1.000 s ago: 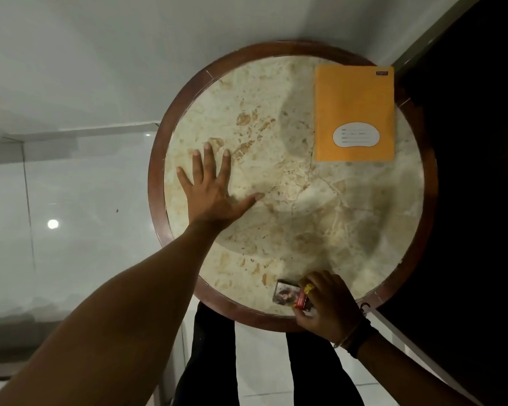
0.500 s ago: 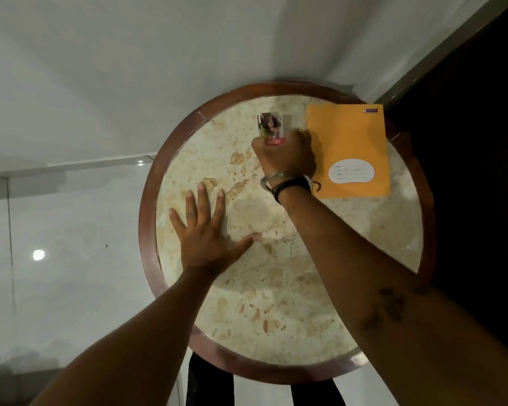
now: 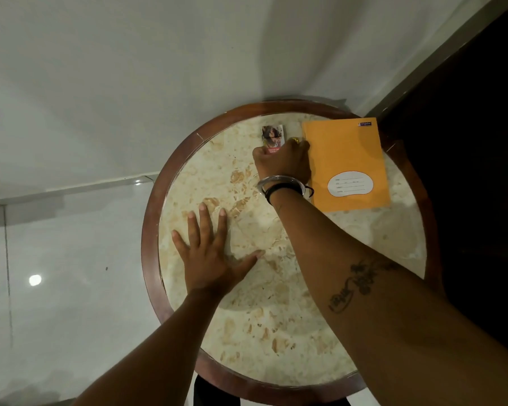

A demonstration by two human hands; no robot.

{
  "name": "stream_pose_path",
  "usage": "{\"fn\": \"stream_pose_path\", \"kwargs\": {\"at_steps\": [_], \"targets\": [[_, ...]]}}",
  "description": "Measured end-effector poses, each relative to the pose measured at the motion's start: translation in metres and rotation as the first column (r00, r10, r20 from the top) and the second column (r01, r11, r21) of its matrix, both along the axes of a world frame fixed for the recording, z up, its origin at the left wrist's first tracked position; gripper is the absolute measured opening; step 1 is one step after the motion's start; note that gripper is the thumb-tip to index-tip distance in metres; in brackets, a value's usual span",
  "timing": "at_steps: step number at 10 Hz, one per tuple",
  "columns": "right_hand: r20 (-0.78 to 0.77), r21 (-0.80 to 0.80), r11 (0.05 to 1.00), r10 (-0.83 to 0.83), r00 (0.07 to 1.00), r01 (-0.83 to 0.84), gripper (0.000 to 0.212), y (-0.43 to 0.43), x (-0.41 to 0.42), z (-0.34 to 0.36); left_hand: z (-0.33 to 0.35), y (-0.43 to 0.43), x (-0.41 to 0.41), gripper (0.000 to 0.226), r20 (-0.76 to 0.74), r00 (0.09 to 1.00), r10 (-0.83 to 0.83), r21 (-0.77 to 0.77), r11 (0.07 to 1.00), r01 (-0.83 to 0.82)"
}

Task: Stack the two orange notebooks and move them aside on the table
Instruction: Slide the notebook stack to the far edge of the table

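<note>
An orange notebook (image 3: 346, 162) with a white label lies flat at the far right of the round marble table (image 3: 276, 288), its corner over the rim. Only one orange cover shows; I cannot tell whether a second lies beneath. My right hand (image 3: 282, 162) reaches across to the far side, fingers curled on a small printed packet (image 3: 272, 137) just left of the notebook. My left hand (image 3: 214, 253) rests flat on the marble at the left, fingers spread, holding nothing.
The table has a dark wooden rim (image 3: 150, 230). A white wall and glossy tiled floor (image 3: 56, 273) lie to the left. A dark doorway or panel (image 3: 467, 142) stands to the right beside the table.
My right hand carried the small packet from the near edge of the table to the far side beside the notebook. The left hand stayed flat in place.
</note>
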State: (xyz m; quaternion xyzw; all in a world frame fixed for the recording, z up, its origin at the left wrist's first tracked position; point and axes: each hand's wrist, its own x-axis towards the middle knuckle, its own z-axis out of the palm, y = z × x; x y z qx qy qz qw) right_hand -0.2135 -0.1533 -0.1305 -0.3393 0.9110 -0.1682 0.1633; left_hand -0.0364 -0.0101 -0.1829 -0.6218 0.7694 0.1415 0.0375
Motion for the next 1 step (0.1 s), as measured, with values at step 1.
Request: {"fn": "stream_pose_path", "kwargs": {"at_steps": [1], "targets": [[0.01,0.013,1.0,-0.002,1.0,0.002,0.049,0.0022,-0.0022,0.0018,-0.0023,-0.0011,-0.0019,0.117,-0.017,1.0,0.009,-0.029,1.0,-0.009]]}}
